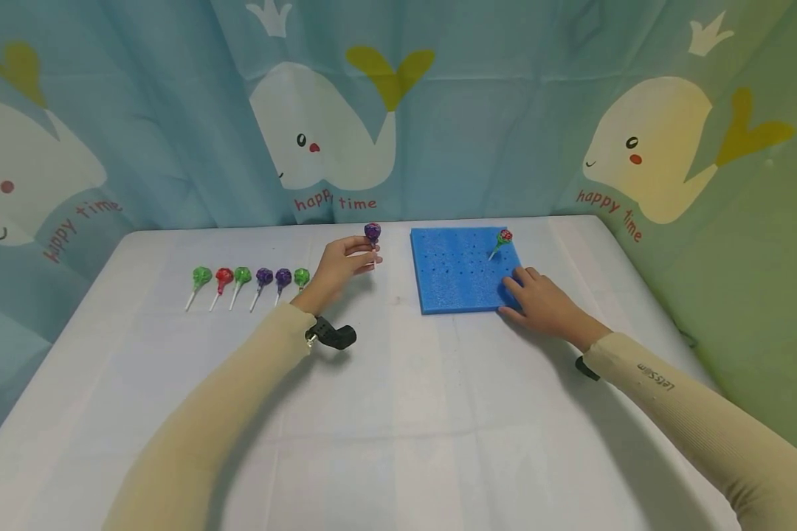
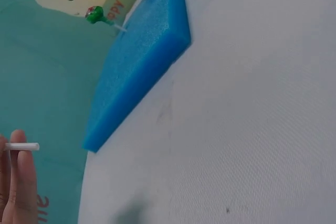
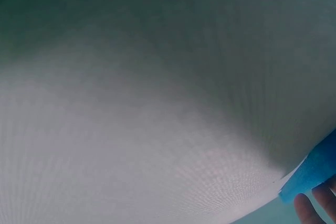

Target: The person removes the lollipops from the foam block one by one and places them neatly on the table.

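Observation:
My left hand pinches a purple-wrapped lollipop by its white stick, head up, above the table left of a blue foam board. In the left wrist view the bare end of the stick sticks out past the fingertips. Small holes dot the board's top. Near its back right, a lollipop in a red and green wrapper stands tilted with its stick in the foam. My right hand rests on the board's right front corner, fingers spread over the edge and thumb at the front.
Left of my left hand, several lollipops lie in a row on the white table: green, red and purple ones among them. A whale-print curtain hangs behind the table.

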